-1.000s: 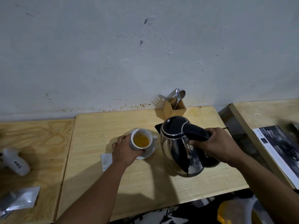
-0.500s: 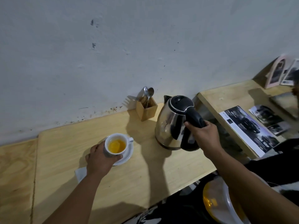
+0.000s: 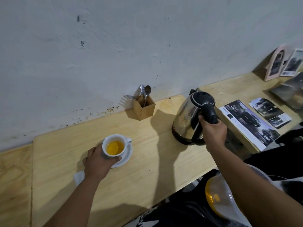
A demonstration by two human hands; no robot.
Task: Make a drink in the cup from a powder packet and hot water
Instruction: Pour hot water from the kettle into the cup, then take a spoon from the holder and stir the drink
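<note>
Left hand point(image 3: 98, 163): arm reaches forward over the desk point(image 3: 147, 169), fingers point(image 3: 114, 159) wrapped round the near side of the cup point(image 3: 114, 146), grasping it.
Cup: white, upright on a saucer point(image 3: 127, 157), left of desk centre; orange liquid inside; handle points right.
Right hand point(image 3: 213, 131): arm stretched forward and right, fingers clenched round the black handle of the kettle point(image 3: 188, 117).
Kettle: steel body, black lid, upright, base at the desk's right edge; whether it rests there or hangs just above, cannot tell.
Holder point(image 3: 144, 108): wooden box at the wall between cup and kettle, with spoons point(image 3: 145, 91) and a fork point(image 3: 129, 97).
Paper point(image 3: 78, 177): white piece, partly hidden under the left wrist.
Brochures point(image 3: 249, 123): flat on the next desk to the right, beyond the kettle.
Frames point(image 3: 277, 64): leaning on the wall, far right.
</note>
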